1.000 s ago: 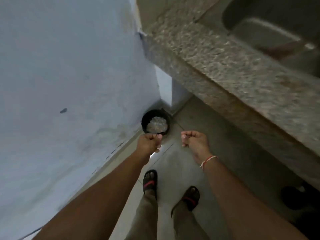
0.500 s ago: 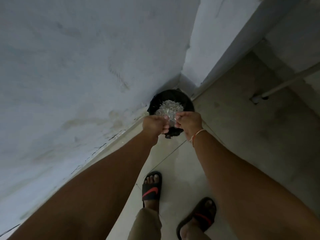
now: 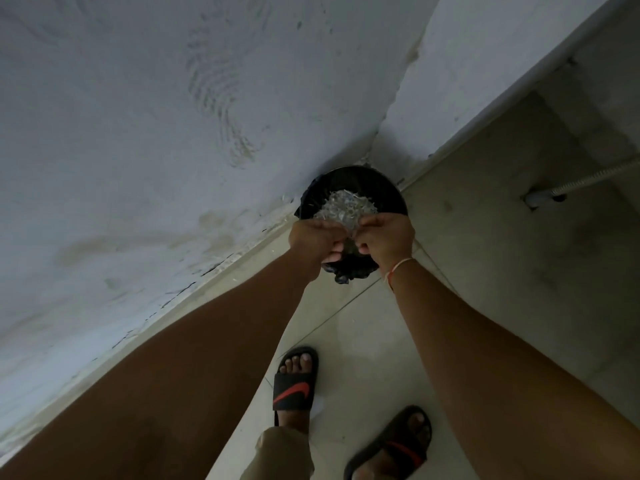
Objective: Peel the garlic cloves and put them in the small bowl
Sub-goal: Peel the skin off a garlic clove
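both hands had come together over the black bin since a moment before, when they were held apart and short of it; the view had also swung off the counter and down into the wall corner. the left hand and the right hand hung knuckles-up, fingers curled, nearly touching above the near rim, right over the heap of pale papery skins inside. from where i stood i couldn't tell what either one held; the fingertips were tucked under, and any skin or clove between them was hidden. neither the garlic cloves nor the small bowl showed anywhere here, only the floor, the wall and two sandalled feet. it looked to me like the scraps were being shed. done well, that meant keeping the hands low and centred over the bin, then rubbing the fingers so the light flakes fell in rather than drifting onto the tiles.
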